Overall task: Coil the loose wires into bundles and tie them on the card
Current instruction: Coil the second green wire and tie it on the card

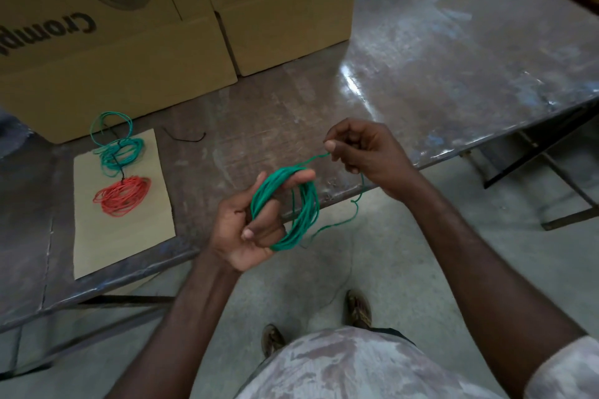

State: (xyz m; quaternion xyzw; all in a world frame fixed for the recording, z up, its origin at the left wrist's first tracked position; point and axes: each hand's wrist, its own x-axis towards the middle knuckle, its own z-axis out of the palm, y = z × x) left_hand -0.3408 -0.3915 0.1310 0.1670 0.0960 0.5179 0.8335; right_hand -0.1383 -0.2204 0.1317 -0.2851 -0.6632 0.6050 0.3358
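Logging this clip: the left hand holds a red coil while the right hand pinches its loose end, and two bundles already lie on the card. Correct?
Not quite. The head view shows the coil in the left hand is green, not red. The right hand does pinch its loose end, and a green bundle and a red bundle lie on the card.

1 wide-angle head view looks forward and steeply down from the person's own height, close over both forearms. It takes in the near edge of the surface (421, 74), the floor (324, 269) below, and cardboard boxes (129, 58) at the far side.
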